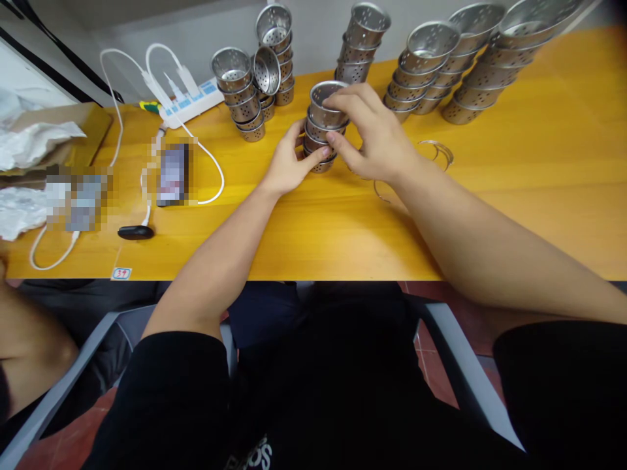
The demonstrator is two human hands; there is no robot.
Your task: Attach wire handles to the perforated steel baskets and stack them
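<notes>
A stack of perforated metal cups (pixel 326 117) stands upright on the table in front of me. My left hand (pixel 292 158) wraps round the lower part of this stack, with its thumb across the front. My right hand (pixel 369 134) is at the top cup's right side, fingers over the rim and thumb lower down against the side. Its fingertips partly hide the cup's rim. Behind my right hand stands another stack of the same cups (pixel 360 46). A thin wire loop (pixel 438 153) lies on the table right of my right wrist.
More cup stacks stand at the back left (pixel 238 91) and back right (pixel 426 59); one cup (pixel 267 70) lies tilted on its stack. A power strip (pixel 193 104) with white cables, a phone (pixel 172 174) and a black oval object (pixel 136 232) are at left. Another person's arm (pixel 34 339) shows at lower left.
</notes>
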